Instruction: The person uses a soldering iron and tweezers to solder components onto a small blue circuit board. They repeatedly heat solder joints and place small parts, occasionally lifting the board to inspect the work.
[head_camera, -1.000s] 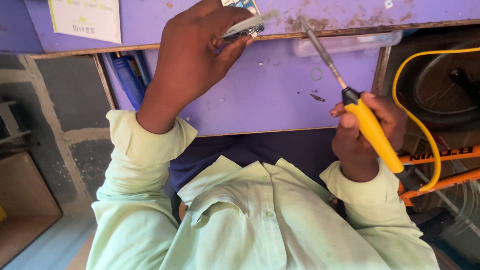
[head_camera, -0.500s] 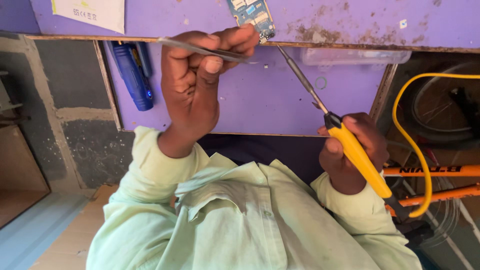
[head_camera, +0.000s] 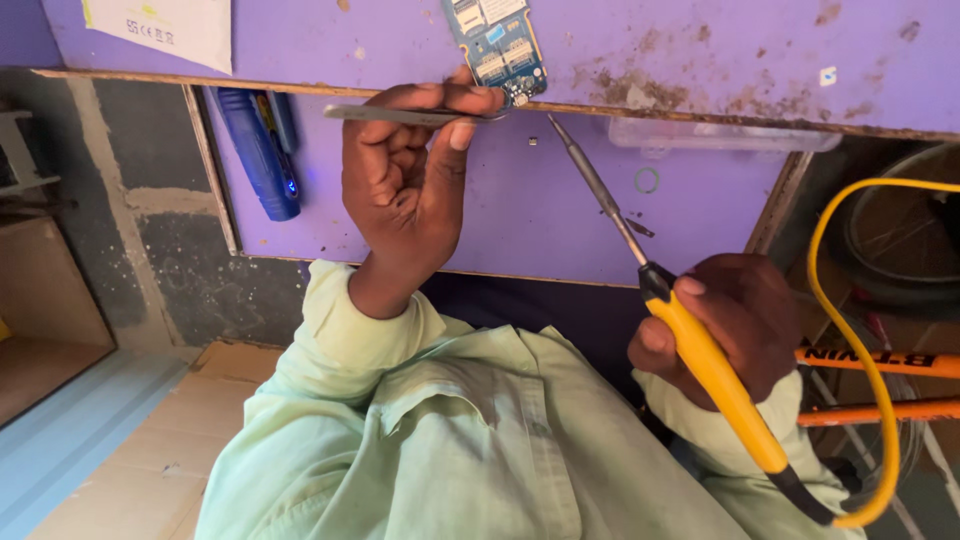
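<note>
The left hand (head_camera: 405, 190) is raised in front of the purple table (head_camera: 520, 200), its fingers (head_camera: 470, 100) pressed together on a pair of thin metal tweezers (head_camera: 400, 115). Thumb and forefinger pinch the tweezers near one end, and the rest of the tool runs out sideways, away from the fingertips, level with the table's edge. Just beyond those fingertips, on the upper surface of the table, lies a small blue circuit board (head_camera: 497, 45) with pale connector blocks; its near corner sits almost against the forefinger, though whether they touch cannot be told.

The right hand (head_camera: 730, 330) is lower and well apart from the left. Its fingers (head_camera: 665, 335) are curled tight around the yellow handle of a soldering iron (head_camera: 700, 365). The iron's slim metal shaft rises from the grip, and its tip ends near the table edge, just beside the board and close to the left thumb. A yellow cable (head_camera: 835, 290) leaves the far end of the handle and loops up beside the right hand.

Past the left knuckles, a blue tool (head_camera: 258, 150) hangs against the table's side panel. A clear plastic tray (head_camera: 720, 135) sits along the edge above the right hand, and orange bicycle tubes (head_camera: 880, 360) show behind it. A white paper sheet (head_camera: 165, 30) lies on the table top.
</note>
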